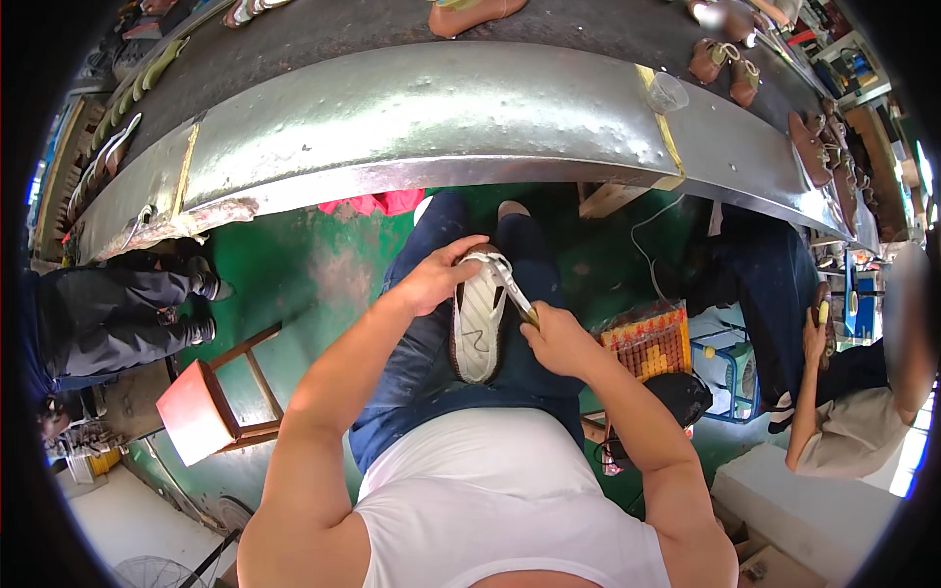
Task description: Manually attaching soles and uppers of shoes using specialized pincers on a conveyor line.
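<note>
A shoe (476, 333) rests sole-up over my lap, its pale underside marked with a dark squiggle and its edge brownish. At its far end my left hand (438, 279) grips it, with the thumb lying on the underside. My right hand (562, 340) is wrapped around the handle of a silver metal tool (514, 292) that looks like pincers. The tool's head meets the far right edge of the shoe, close to my left fingers. Its jaws are too small to make out clearly.
Ahead runs a metal-edged workbench (412, 108) bearing several brown shoes (725, 69) and a clear cup (668, 93). A red-seated stool (199, 412) stands left, near a person's legs (127, 314). On the right are a beaded seat cover (649, 343), a black bag (678, 400) and another person (853, 421).
</note>
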Demonstrator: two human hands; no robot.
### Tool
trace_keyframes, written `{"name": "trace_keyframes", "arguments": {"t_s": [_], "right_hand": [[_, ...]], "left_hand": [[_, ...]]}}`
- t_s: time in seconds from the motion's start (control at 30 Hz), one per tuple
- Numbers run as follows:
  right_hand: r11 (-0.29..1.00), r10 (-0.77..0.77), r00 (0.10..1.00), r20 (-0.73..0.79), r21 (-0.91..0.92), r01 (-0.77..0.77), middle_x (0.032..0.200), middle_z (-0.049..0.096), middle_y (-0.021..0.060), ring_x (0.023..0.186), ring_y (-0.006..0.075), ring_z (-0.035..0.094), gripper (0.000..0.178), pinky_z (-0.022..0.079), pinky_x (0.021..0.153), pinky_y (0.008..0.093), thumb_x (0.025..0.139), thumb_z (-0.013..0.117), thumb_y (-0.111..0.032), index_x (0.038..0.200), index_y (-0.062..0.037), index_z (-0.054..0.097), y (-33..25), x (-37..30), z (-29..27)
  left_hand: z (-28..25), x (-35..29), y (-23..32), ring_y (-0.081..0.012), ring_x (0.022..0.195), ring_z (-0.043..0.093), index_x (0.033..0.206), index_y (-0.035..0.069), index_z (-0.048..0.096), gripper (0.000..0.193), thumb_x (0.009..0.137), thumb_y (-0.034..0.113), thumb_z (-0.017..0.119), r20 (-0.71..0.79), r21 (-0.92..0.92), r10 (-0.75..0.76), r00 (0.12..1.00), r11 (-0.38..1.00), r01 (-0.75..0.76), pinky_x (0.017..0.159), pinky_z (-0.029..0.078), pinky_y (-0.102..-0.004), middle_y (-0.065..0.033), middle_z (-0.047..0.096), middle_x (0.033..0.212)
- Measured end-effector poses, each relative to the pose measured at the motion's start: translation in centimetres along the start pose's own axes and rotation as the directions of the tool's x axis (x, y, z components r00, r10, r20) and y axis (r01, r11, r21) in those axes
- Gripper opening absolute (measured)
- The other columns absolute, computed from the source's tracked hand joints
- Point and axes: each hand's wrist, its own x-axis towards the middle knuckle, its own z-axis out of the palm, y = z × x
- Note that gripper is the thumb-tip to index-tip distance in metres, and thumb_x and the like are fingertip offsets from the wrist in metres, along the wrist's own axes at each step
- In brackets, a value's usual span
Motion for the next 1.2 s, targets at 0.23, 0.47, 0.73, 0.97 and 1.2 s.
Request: {"name": "trace_keyframes", "arguments": {"t_s": [0.23, 0.47, 0.73, 0.97, 1.2], "right_hand": [[0.994, -0.04, 0.996, -0.08, -0.105, 0.031, 0.084, 0.065, 0.0293, 0.086, 0.0466, 0.063, 0.022, 0.049, 0.078, 0.0511, 0.093, 0.057, -0.014, 0.1, 0.0064, 0.053, -1.4, -2.4, 0.0], [0.928, 0.115, 0.969, 0.22, 0.325, -0.184, 0.089, 0.072, 0.01, 0.072, 0.0125, 0.063, 0.018, 0.05, 0.064, 0.028, 0.09, 0.06, -0.012, 0.101, 0.0015, 0.062, -0.6, -4.4, -4.4], [0.851, 0.092, 0.97, -0.225, 0.524, 0.041, 0.083, 0.067, 0.0145, 0.078, 0.0241, 0.066, 0.023, 0.05, 0.072, 0.0371, 0.096, 0.056, -0.019, 0.106, 0.0019, 0.057, -2.6, -4.0, -2.6], [0.938, 0.175, 0.858, -0.483, 0.346, 0.004, 0.079, 0.063, 0.0072, 0.068, 0.0152, 0.061, 0.046, 0.051, 0.063, 0.0318, 0.086, 0.073, -0.036, 0.105, 0.0026, 0.057, 1.6, 0.0, 2.2], [0.892, 0.361, 0.896, -0.259, 0.375, -0.251, 0.094, 0.067, 0.0228, 0.086, 0.0309, 0.069, 0.068, 0.054, 0.078, 0.0376, 0.068, 0.085, -0.033, 0.109, 0.0114, 0.053, 0.8, 2.9, 2.6]], "left_hand": [[2.6, -0.3, -0.7, -0.0141, 0.102, 0.062, 0.135, 0.003, 0.054, 0.04, 0.097, 0.016, 0.06, -0.156, -0.128, 0.047, 0.987, 0.99, -0.067, 0.091, 0.051, -0.0302, -0.006, 0.067, 0.11], [4.0, -0.2, -0.6, -0.0132, 0.103, 0.06, 0.133, 0.001, 0.055, 0.038, 0.097, 0.013, 0.06, -0.041, 0.108, 0.163, 0.986, 0.982, -0.157, 0.092, 0.05, -0.0291, -0.0065, 0.065, 0.116], [3.8, -0.2, -0.3, -0.015, 0.104, 0.061, 0.134, -0.001, 0.053, 0.043, 0.094, 0.011, 0.064, -0.065, 0.25, 0.18, 0.982, 0.955, -0.158, 0.093, 0.049, -0.0305, -0.0084, 0.065, 0.118], [2.8, -2.4, -4.1, -0.0168, 0.104, 0.062, 0.137, -0.001, 0.049, 0.048, 0.092, 0.012, 0.061, -0.133, 0.679, 0.165, 0.977, 0.734, -0.031, 0.093, 0.049, -0.0323, -0.0156, 0.067, 0.114], [1.9, -3.2, -2.7, -0.0224, 0.116, 0.059, 0.15, 0.007, 0.035, 0.066, 0.086, -0.005, 0.044, 0.091, 0.485, 0.041, 0.995, 0.871, -0.081, 0.1, 0.046, -0.0341, -0.0135, 0.06, 0.13]]}}
